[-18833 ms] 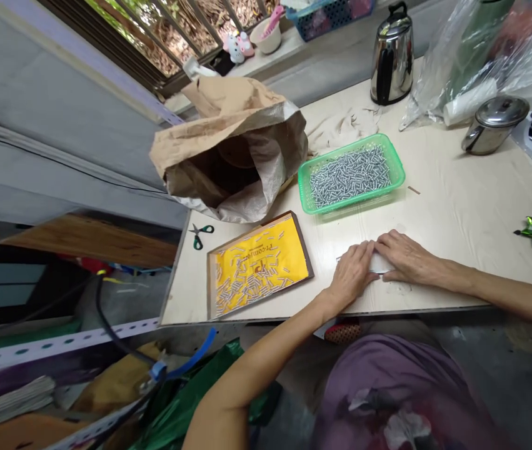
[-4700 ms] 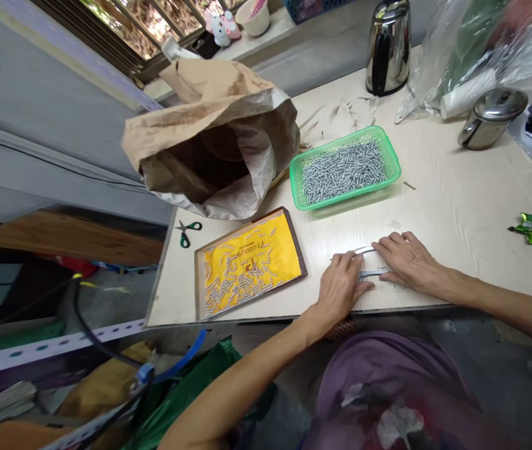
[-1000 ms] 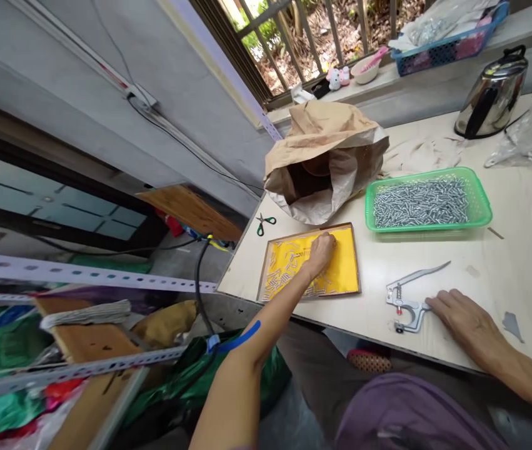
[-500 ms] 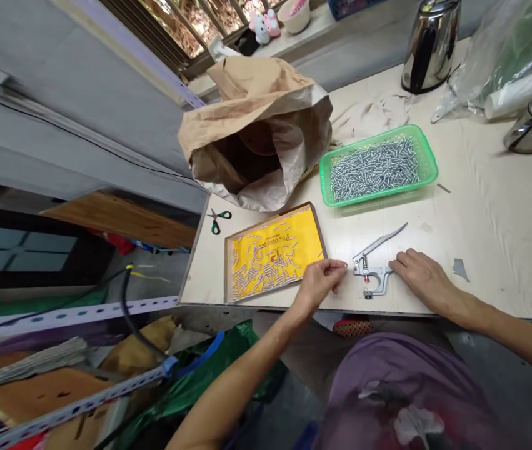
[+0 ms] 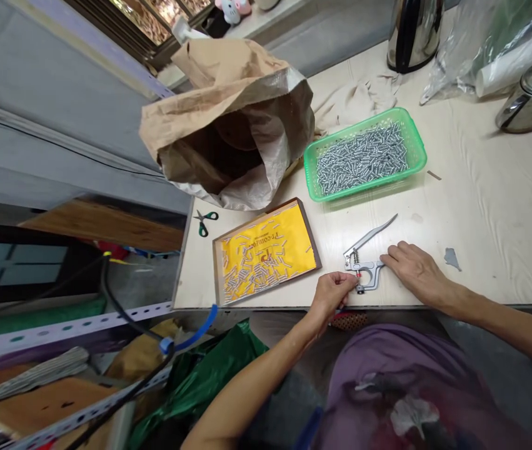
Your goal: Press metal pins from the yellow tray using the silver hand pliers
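Note:
On the table near its front edge lies a pair of silver snap-fastener pliers (image 5: 372, 265), its upper lever raised, with a small spring and a red tip by the jaw. My right hand (image 5: 411, 267) grips the end of its lower handle between thumb and fingers. At the jaw opening my left hand (image 5: 334, 292) is closed in a pinch; whatever lies between the fingertips is too small to make out. Left of that hand, a shallow box (image 5: 313, 240) with a yellow lining holds many small silvery pieces. A green basket (image 5: 364, 189) full of small metal springs stands behind the pliers.
A large open brown paper bag (image 5: 228, 81) stands behind the box. Green-handled scissors (image 5: 204, 222) lie near the left table edge. At the back right are a kettle (image 5: 413, 37), plastic bags (image 5: 462, 56) and a metal pot (image 5: 531, 100). A grey scrap (image 5: 452, 258) lies right of the pliers.
My left hand has moved from beside the pliers into their jaw opening, still pinching. My right hand stays at the handle. The whole view has shifted slightly.

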A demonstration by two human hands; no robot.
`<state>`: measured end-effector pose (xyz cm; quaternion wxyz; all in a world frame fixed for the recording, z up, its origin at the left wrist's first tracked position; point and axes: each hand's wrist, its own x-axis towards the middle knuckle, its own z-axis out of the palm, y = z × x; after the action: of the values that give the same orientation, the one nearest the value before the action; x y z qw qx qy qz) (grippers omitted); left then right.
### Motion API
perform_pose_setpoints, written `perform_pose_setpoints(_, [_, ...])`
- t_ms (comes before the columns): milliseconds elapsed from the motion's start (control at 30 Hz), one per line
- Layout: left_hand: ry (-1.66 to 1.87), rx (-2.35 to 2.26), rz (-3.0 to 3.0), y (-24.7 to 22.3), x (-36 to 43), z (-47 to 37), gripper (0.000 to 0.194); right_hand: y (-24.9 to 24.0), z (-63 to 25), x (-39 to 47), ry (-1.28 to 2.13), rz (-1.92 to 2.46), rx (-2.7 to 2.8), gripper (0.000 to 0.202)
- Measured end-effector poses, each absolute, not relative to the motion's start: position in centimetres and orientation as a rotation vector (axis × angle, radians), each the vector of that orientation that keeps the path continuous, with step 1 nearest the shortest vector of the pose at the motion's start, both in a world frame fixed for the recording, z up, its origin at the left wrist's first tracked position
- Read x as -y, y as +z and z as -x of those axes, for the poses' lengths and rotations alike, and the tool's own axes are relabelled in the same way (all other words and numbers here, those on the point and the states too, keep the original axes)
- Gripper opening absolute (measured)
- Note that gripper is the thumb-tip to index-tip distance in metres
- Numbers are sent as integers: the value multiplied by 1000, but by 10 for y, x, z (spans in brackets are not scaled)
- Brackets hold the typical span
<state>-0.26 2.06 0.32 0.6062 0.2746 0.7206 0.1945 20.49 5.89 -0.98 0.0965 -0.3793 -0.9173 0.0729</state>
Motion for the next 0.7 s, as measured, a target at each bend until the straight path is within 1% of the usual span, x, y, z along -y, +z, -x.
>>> perform_pose_setpoints(133, [401,-1671,-642,4,-25,2,36,-11,-205,-59,172,1111,2699,23])
perform_pose_setpoints(467, [377,-1785,-792,10,-25,-3,14,-20,-205,-52,-110,1068,2627,30])
perform_pose_setpoints(700, [386,-1751,-680,11,-25,-5,16,-26,-205,-52,-267,1024,2504,27])
